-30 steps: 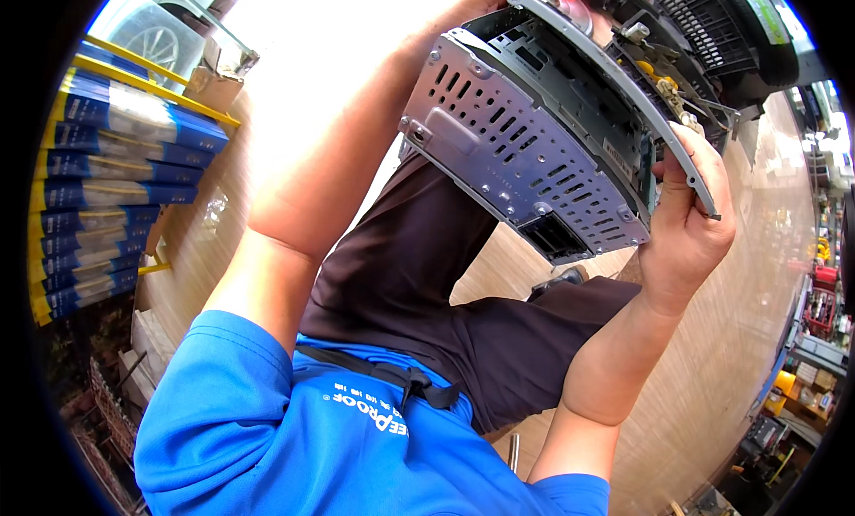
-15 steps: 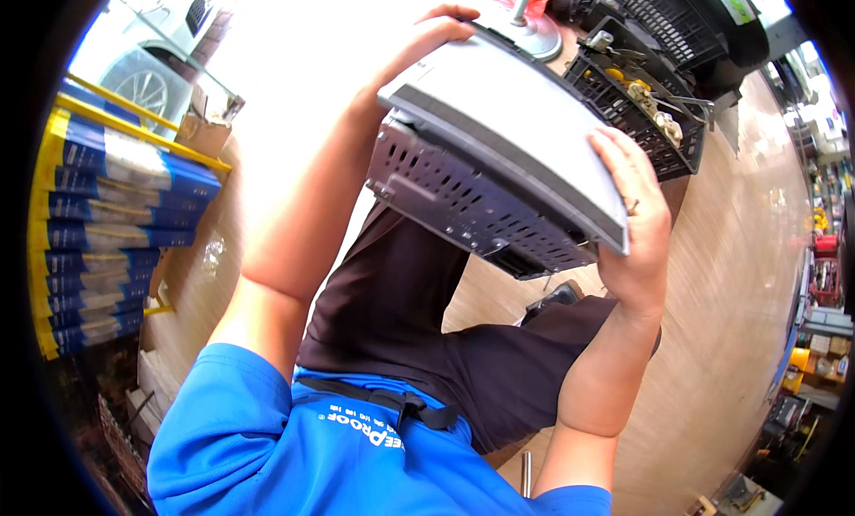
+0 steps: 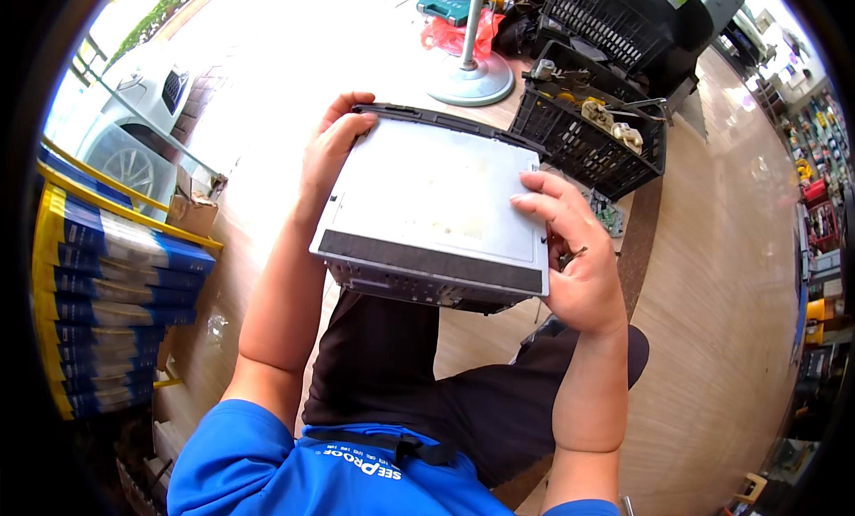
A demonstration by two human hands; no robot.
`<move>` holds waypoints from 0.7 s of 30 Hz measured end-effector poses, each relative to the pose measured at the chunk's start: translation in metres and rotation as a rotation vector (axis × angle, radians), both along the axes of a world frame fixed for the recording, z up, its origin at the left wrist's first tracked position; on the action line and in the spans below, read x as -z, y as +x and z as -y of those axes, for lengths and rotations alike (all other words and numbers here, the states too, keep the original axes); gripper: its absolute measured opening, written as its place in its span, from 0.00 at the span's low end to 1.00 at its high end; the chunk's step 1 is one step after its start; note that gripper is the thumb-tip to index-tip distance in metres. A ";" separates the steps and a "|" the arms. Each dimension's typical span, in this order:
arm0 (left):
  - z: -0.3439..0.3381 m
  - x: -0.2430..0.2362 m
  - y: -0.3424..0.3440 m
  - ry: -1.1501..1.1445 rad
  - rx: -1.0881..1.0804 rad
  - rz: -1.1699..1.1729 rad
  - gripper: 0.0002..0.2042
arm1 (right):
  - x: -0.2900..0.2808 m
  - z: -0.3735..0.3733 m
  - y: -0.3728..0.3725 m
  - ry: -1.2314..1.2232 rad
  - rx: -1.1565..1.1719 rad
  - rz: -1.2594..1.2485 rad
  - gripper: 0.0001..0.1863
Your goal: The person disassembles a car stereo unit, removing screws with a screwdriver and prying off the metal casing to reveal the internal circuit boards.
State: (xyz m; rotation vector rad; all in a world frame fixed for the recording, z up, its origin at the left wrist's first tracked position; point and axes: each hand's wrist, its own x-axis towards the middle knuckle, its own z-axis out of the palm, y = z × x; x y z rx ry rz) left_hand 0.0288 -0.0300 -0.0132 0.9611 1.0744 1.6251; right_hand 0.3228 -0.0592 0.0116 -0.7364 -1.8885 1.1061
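Note:
Over my lap I hold a boxy metal electronics unit [image 3: 427, 182] that looks like a car stereo. Its pale flat top faces up, with a dark strip along the near edge and a black plastic edge on the far side. The near side is dark metal with slots and holes, partly in view. My left hand [image 3: 328, 160] is closed on the far left corner, thumb on top. At the right edge my right hand [image 3: 583, 253] grips the side, fingers resting on the top. The unit's underside is hidden.
A black plastic crate [image 3: 588, 142] with tools and parts stands beyond my right hand, a green circuit board [image 3: 609, 215] beside it. Left of it is a round pole base [image 3: 472, 80]. Blue and white boxes [image 3: 125, 284] are stacked at the left, near a white car [image 3: 134, 151].
The unit has come down and left, and has tilted so that more of its top and less of its slotted side shows. Both hands have stayed on it.

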 end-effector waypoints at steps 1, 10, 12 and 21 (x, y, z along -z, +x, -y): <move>-0.005 0.001 -0.004 0.002 0.034 0.044 0.12 | 0.000 -0.004 0.003 0.009 -0.019 0.037 0.26; 0.002 -0.001 -0.001 0.101 0.056 0.131 0.12 | -0.006 -0.016 0.016 -0.095 -0.259 0.060 0.39; 0.001 -0.002 -0.001 0.101 0.058 0.133 0.12 | -0.010 -0.018 0.019 -0.079 -0.262 0.203 0.45; 0.001 -0.006 0.000 0.082 0.052 0.126 0.13 | 0.001 -0.024 0.020 0.130 -0.314 0.243 0.55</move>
